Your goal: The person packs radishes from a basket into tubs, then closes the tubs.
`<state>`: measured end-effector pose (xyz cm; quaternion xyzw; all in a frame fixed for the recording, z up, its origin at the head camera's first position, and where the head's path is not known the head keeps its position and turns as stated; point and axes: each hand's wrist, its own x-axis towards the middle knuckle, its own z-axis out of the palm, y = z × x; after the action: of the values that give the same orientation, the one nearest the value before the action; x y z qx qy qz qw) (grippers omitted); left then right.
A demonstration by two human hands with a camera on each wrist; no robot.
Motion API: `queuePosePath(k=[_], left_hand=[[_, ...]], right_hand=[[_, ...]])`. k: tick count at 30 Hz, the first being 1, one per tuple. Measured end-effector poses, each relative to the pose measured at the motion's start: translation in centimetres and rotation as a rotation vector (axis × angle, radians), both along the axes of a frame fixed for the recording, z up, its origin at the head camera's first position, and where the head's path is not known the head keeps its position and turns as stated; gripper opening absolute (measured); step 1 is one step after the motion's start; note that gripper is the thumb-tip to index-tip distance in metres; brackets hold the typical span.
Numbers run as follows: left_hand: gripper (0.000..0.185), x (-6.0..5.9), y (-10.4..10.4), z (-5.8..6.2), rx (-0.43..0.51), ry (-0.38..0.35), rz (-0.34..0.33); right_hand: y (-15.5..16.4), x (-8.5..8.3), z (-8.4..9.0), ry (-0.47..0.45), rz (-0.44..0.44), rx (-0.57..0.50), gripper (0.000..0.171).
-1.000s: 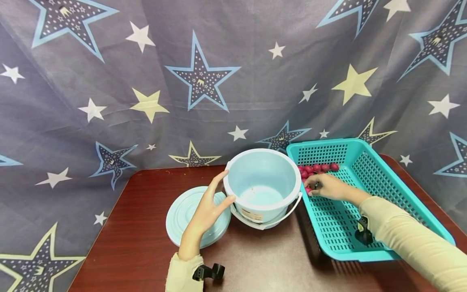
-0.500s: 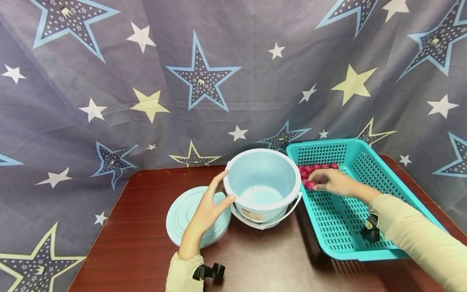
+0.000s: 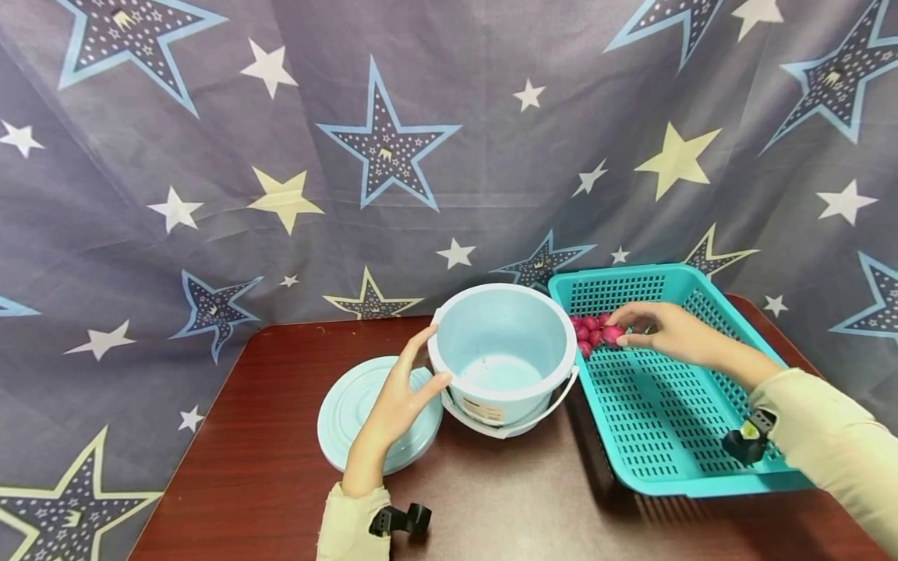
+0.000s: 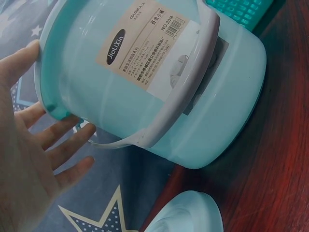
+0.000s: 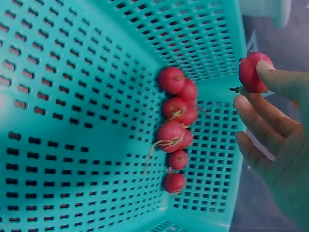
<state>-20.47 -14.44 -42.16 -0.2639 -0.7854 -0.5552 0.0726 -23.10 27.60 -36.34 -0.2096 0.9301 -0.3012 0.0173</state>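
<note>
A light blue bucket with a white handle stands mid-table, nothing inside it. My left hand rests flat against its left side with fingers straight, seen close in the left wrist view. My right hand is lifted over the far left corner of a teal basket and pinches one red radish between thumb and fingers. Several more radishes lie in a row in that corner below the hand.
The bucket's round lid lies flat on the dark wooden table, left of the bucket and under my left wrist. A star-printed cloth hangs behind the table. The basket fills the table's right side.
My right hand has picked one radish out of the row and lifted it up and back, away from the basket floor. The left hand and the bucket have stayed put.
</note>
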Motion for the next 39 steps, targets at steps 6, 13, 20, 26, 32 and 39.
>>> queuePosePath(k=[6, 13, 20, 26, 32, 39], left_hand=[[0.067, 0.0, -0.1, 0.1, 0.000, -0.006, 0.001], [0.067, 0.0, -0.1, 0.2, 0.007, -0.025, -0.003], [0.067, 0.1, 0.2, 0.2, 0.016, -0.022, -0.016], [0.066, 0.1, 0.2, 0.2, 0.020, -0.034, -0.021], [0.066, 0.2, 0.2, 0.3, 0.019, -0.045, -0.013], [0.065, 0.2, 0.4, 0.4, 0.025, -0.066, 0.005]], right_hand=[[-0.6, 0.9, 1.5, 0.038, 0.013, -0.016, 0.022], [-1.4, 2.0, 3.0, 0.108, 0.045, -0.063, 0.023], [-2.8, 2.9, 4.2, 0.150, 0.114, -0.146, 0.029], [-4.6, 3.4, 5.0, 0.141, 0.172, -0.225, 0.027], [-6.6, 3.0, 5.3, 0.146, 0.244, -0.257, 0.029], [-8.8, 2.8, 5.8, 0.197, 0.300, -0.241, 0.029]])
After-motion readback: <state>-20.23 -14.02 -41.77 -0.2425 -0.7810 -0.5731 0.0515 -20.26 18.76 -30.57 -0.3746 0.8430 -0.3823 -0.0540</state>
